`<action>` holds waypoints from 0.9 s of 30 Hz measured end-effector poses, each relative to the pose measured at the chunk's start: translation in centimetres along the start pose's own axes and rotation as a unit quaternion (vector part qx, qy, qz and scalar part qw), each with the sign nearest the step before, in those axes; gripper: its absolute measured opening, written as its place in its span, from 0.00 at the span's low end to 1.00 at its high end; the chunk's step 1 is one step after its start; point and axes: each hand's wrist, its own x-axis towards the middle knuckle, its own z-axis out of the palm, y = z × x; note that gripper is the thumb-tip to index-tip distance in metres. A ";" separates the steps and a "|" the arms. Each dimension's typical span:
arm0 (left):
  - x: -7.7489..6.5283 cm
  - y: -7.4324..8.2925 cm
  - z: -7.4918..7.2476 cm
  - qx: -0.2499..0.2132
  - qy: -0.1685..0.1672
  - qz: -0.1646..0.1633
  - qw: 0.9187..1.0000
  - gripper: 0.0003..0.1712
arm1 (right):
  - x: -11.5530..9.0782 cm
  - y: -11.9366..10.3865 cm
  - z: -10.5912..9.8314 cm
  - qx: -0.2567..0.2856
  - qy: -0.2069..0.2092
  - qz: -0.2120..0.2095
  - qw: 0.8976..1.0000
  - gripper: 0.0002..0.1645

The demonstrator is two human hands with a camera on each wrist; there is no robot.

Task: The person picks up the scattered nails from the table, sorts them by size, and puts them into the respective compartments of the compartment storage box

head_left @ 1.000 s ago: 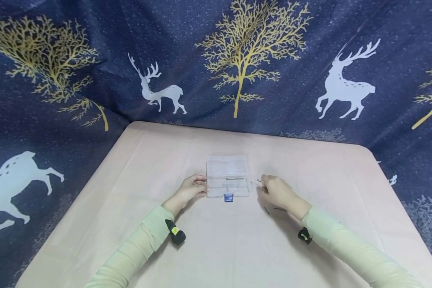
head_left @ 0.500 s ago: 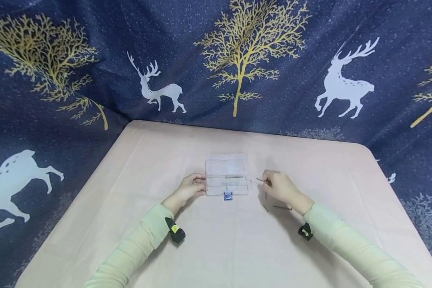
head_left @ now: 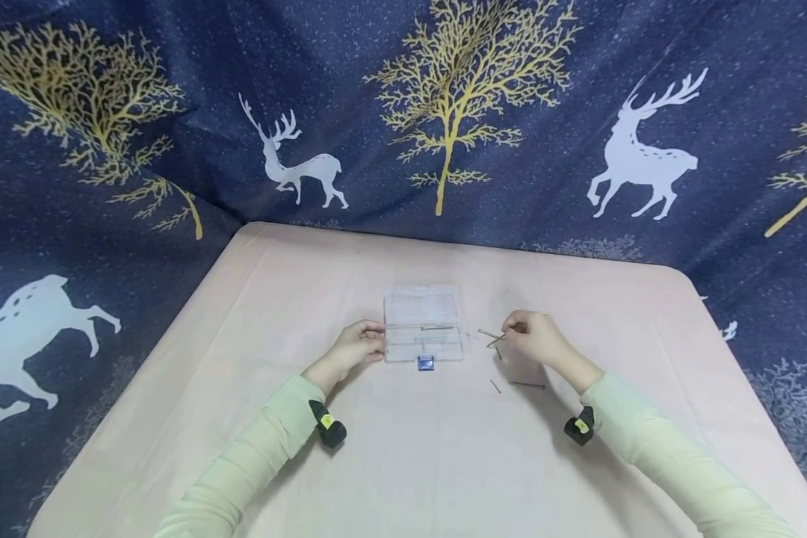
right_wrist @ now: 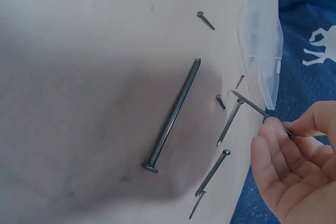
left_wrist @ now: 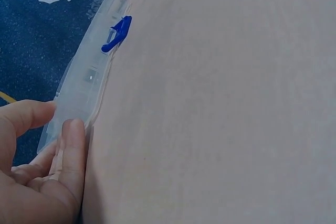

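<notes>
A clear plastic box (head_left: 447,354) stands with its lid (head_left: 420,306) raised and a blue latch (head_left: 426,363) at its front. My left hand (head_left: 353,345) holds the box's left end; in the left wrist view its thumb and fingers (left_wrist: 73,135) lie on either side of that end. Inside the box, near the hinge, lies a nail (head_left: 438,328). To the right of the box, my right hand (head_left: 534,336) pinches a thin nail (right_wrist: 254,106) between thumb and fingers, its point aimed toward the box. Other nails lie on the table below this hand.
Loose on the tablecloth (head_left: 403,448) are a long thick nail (right_wrist: 176,114), a short nail (right_wrist: 206,20) and several more, one of them a medium nail (right_wrist: 212,172). A dark blue curtain (head_left: 376,187) with deer and trees hangs behind the table.
My right hand has moved right, away from the box, and the nail in its fingers now shows, as do more loose nails. The left hand stays at the box.
</notes>
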 end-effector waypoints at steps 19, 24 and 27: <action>0.0 -0.4 -0.1 0.006 -0.001 0.019 1.000 0.24 | 0.6 -1.5 0.3 0.264 -0.024 0.088 0.960 0.15; -0.1 -0.3 -0.1 -0.001 -0.002 0.020 1.000 0.25 | 1.2 -2.3 0.8 0.282 -0.026 0.094 0.954 0.16; -0.2 -0.2 -0.1 -0.004 -0.005 0.020 1.000 0.25 | 1.5 -2.8 1.1 0.291 -0.030 0.100 0.951 0.16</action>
